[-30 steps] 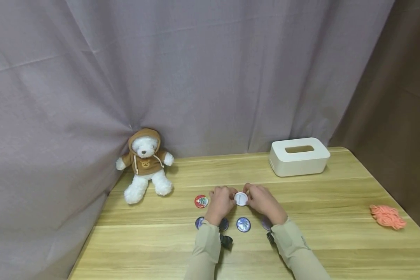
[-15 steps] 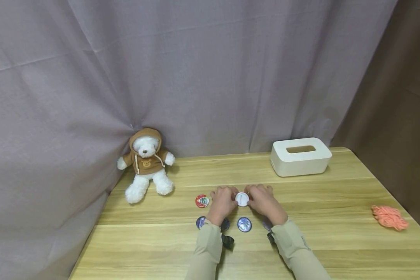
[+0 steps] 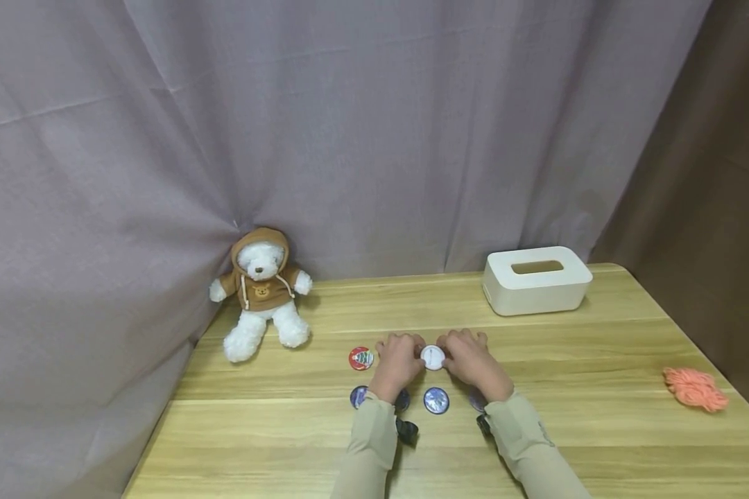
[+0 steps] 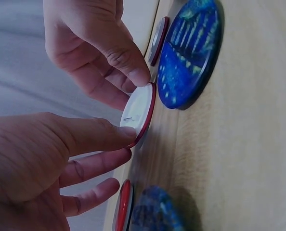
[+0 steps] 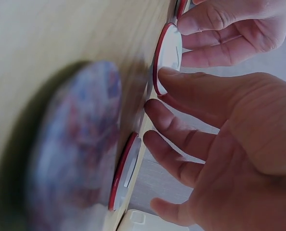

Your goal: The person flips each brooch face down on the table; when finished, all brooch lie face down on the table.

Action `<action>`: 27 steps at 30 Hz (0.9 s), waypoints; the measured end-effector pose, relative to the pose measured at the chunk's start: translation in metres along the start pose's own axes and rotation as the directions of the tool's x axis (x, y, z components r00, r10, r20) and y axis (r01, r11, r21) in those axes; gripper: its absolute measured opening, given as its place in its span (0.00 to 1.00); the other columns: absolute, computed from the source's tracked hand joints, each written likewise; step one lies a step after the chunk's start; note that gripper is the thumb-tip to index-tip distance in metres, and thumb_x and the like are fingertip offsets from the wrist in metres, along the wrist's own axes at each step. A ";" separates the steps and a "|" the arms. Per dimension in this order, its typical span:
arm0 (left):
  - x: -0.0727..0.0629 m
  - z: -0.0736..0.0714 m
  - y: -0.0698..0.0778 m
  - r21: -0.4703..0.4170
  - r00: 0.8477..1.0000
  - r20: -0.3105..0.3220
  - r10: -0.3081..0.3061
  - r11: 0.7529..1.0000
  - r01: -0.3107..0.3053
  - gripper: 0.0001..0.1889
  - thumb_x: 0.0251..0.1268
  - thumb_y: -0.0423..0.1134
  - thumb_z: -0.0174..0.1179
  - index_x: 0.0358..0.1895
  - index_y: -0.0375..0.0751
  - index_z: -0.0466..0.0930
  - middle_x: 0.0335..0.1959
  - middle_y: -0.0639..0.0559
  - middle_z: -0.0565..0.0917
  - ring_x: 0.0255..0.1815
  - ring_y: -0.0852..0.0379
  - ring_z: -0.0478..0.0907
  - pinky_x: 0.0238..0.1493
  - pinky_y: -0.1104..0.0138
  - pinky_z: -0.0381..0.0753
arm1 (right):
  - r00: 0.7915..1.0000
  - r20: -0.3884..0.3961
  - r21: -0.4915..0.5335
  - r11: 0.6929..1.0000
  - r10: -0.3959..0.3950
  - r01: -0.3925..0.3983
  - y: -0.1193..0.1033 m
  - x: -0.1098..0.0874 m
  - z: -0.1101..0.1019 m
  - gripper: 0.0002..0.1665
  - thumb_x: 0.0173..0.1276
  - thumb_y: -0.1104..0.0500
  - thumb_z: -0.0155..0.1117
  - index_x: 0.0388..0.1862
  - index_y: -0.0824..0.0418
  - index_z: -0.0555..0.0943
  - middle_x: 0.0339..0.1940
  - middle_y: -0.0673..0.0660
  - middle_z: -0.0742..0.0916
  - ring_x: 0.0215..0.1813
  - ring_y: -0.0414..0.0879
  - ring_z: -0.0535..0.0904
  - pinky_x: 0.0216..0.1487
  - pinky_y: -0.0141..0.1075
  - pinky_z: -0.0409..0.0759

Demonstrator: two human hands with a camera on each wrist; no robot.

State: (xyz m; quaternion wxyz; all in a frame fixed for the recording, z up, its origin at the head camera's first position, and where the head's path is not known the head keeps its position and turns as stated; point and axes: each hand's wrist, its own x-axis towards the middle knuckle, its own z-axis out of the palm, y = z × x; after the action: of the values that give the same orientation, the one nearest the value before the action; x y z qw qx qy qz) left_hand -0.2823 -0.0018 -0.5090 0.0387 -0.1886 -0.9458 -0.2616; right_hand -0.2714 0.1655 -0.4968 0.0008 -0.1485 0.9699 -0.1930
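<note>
A round button badge [image 3: 433,357] with a red rim shows its white back and pin, tilted between both hands just over the table. My left hand [image 3: 399,360] pinches its left edge, thumb on the white back [image 4: 138,108]. At the opposite edge, my right hand [image 3: 471,357] pinches it with thumb and finger, the other fingers spread loosely. Left of the hands lies a red badge with a tree picture [image 3: 360,358]. Nearer the person is a row of blue and purple badges [image 3: 436,400], partly covered by the wrists. Another red-rimmed badge [image 5: 123,173] lies beside the right fingers, hidden in the head view.
A white teddy bear in a brown hoodie [image 3: 261,294] sits at the back left of the wooden table [image 3: 256,443]. At the back right stands a white tissue box [image 3: 537,281]. Coral yarn [image 3: 695,389] lies near the right edge. A grey curtain hangs behind.
Both hands keep their hold on the badge. It has tipped and turned slightly, with the pin on its back now showing more clearly. The other things stay in place.
</note>
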 end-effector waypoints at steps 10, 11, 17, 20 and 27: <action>-0.001 -0.001 0.000 -0.005 1.000 0.012 -0.002 1.000 0.002 0.13 0.52 0.33 0.72 0.43 0.44 0.89 0.24 0.59 0.81 0.41 0.48 0.77 0.43 0.53 0.64 | 0.999 0.036 0.030 0.999 0.016 -0.017 0.001 -0.002 0.003 0.08 0.60 0.67 0.71 0.39 0.61 0.86 0.36 0.56 0.80 0.44 0.57 0.72 0.51 0.63 0.64; -0.001 -0.002 -0.001 -0.006 1.000 0.011 0.001 1.000 -0.001 0.10 0.53 0.33 0.72 0.40 0.43 0.89 0.27 0.59 0.84 0.42 0.48 0.78 0.44 0.52 0.65 | 1.000 0.029 0.028 0.999 0.013 -0.014 0.001 -0.001 0.002 0.07 0.60 0.66 0.71 0.38 0.60 0.85 0.35 0.56 0.80 0.44 0.57 0.72 0.51 0.62 0.64; -0.002 -0.009 -0.005 -0.062 1.000 -0.012 0.011 0.998 -0.012 0.10 0.59 0.37 0.68 0.44 0.43 0.89 0.38 0.54 0.88 0.42 0.51 0.81 0.45 0.52 0.70 | 1.000 0.004 0.030 0.999 -0.016 0.016 0.003 0.000 -0.001 0.06 0.61 0.65 0.71 0.37 0.60 0.84 0.35 0.55 0.81 0.43 0.57 0.74 0.51 0.63 0.65; -0.005 -0.011 -0.009 -0.088 1.000 -0.010 0.012 0.996 -0.013 0.13 0.60 0.38 0.66 0.48 0.42 0.88 0.36 0.52 0.87 0.39 0.54 0.81 0.44 0.54 0.71 | 1.000 0.000 0.036 0.999 -0.021 0.021 0.001 0.000 -0.002 0.06 0.62 0.64 0.70 0.38 0.60 0.84 0.35 0.56 0.81 0.44 0.58 0.74 0.50 0.63 0.65; -0.012 -0.016 -0.015 -0.056 0.998 -0.035 0.052 0.997 -0.054 0.13 0.59 0.36 0.64 0.47 0.42 0.89 0.30 0.54 0.84 0.33 0.55 0.77 0.32 0.63 0.72 | 0.999 -0.028 0.054 0.998 -0.020 0.022 -0.006 -0.001 -0.003 0.03 0.68 0.62 0.66 0.38 0.61 0.84 0.35 0.56 0.83 0.44 0.58 0.77 0.49 0.61 0.66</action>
State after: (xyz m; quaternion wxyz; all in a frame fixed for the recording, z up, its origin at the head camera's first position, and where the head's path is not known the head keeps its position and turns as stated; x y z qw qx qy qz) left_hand -0.2774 -0.0257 -0.5048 0.0560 -0.2103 -0.9318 -0.2905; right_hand -0.2685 0.1617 -0.4924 -0.0106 -0.1558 0.9626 -0.2215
